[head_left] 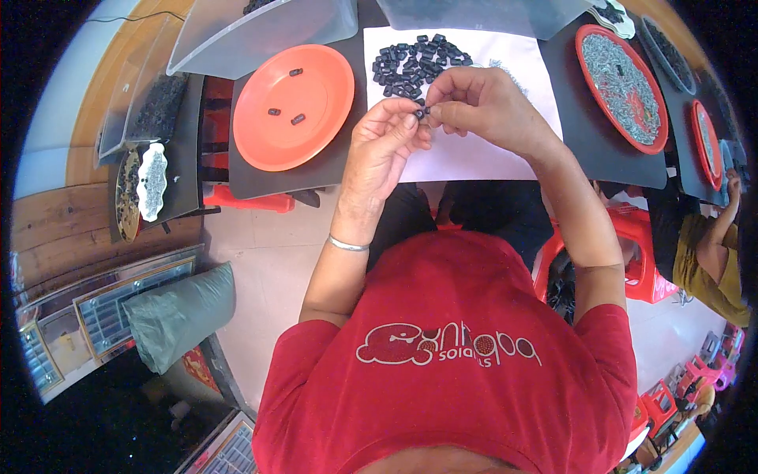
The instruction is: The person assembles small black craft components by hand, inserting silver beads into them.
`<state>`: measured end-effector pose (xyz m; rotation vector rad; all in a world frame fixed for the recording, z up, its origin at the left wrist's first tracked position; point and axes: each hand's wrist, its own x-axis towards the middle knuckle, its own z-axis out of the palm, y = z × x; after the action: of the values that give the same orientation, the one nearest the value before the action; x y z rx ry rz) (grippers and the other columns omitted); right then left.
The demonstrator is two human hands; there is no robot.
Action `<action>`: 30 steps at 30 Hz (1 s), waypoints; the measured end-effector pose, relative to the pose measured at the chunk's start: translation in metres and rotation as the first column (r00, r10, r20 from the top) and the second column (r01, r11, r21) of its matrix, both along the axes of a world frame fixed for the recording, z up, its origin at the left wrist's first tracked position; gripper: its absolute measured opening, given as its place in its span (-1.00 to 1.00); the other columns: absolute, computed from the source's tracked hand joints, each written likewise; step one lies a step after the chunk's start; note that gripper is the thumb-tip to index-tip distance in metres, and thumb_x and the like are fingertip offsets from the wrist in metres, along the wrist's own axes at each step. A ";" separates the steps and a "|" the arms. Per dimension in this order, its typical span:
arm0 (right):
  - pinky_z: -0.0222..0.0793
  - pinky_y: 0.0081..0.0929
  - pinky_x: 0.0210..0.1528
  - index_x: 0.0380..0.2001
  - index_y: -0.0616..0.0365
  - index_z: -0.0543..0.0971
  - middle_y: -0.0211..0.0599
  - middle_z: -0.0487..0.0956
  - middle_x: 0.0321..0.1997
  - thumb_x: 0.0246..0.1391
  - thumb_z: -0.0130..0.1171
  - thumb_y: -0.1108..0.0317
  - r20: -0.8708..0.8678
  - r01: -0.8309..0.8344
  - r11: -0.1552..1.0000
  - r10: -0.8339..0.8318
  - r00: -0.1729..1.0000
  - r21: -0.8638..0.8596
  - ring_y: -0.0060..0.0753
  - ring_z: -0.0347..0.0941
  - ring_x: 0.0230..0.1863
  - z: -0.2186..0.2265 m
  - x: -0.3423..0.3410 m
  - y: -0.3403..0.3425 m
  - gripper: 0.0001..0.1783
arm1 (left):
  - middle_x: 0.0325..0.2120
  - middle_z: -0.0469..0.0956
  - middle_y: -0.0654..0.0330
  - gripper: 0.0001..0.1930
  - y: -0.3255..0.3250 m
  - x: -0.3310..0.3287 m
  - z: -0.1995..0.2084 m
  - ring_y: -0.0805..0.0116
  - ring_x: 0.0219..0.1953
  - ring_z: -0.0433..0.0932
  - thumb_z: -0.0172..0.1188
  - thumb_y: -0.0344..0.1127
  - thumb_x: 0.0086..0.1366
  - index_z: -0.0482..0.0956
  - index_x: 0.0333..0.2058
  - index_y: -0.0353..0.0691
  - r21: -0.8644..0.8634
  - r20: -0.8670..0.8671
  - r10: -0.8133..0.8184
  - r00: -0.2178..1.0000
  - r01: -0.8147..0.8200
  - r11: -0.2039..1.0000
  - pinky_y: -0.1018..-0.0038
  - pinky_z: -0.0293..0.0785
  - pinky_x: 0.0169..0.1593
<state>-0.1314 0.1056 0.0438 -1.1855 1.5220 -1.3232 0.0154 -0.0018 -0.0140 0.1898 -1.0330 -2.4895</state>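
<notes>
My left hand [380, 142] pinches a small black cylindrical piece [419, 114] between thumb and fingertips, over the near side of a pile. Fingertips of my right hand [491, 109] are closed right against that piece; whatever they hold is too small to make out. Beyond both hands, a heap of similar black pieces [410, 63] lies on a white sheet [489, 166]. Thin silvery metal parts [512, 75] lie on the sheet, partly behind my right hand. To the left, an orange-red plate [260, 146] carries three black pieces.
A red tray [586, 71] full of silvery metal parts stands at the right. Translucent plastic bins [268, 35] line the far edge of the dark table [316, 170]. Another person's arm [718, 237] shows at far right, beside red stools [643, 253]. A green sack [181, 312] stands on the left.
</notes>
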 end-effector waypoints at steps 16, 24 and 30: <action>0.23 -0.73 -0.56 -0.46 0.26 0.52 -0.43 0.47 -0.60 -0.09 0.14 0.46 0.031 -0.001 0.998 0.000 1.000 0.057 -0.71 0.34 -0.58 0.005 0.001 -0.003 -0.90 | -0.43 0.54 0.11 -0.82 0.004 0.002 0.001 0.40 -0.45 0.53 0.09 -0.43 0.21 0.48 -0.22 -0.36 -0.092 0.051 0.057 0.997 -0.052 0.994 0.55 0.51 -0.34; 0.21 -0.72 -0.59 -0.48 0.30 0.51 -0.37 0.50 -0.59 -0.17 0.13 0.48 -0.014 -0.075 0.990 0.077 0.997 0.122 -0.69 0.33 -0.60 0.007 -0.004 -0.006 -0.87 | -0.48 0.55 0.08 -0.90 0.007 -0.001 0.002 0.34 -0.49 0.58 0.12 -0.50 0.17 0.50 -0.32 -0.37 -0.098 0.071 0.134 0.988 -0.127 0.987 0.48 0.58 -0.40; 0.20 -0.72 -0.58 -0.51 0.27 0.53 -0.42 0.48 -0.62 -0.19 0.15 0.45 -0.189 -0.015 0.992 0.039 0.981 0.123 -0.71 0.33 -0.60 0.008 -0.001 -0.006 -0.88 | -0.50 0.55 0.06 -0.95 0.012 -0.003 0.004 0.32 -0.51 0.58 0.12 -0.56 0.15 0.51 -0.38 -0.40 -0.217 0.086 0.221 0.972 -0.198 0.956 0.47 0.59 -0.41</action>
<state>-0.1324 0.0991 0.0518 -1.2804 1.6907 -1.1084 0.0123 0.0101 -0.0101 0.3552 -1.2397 -2.1854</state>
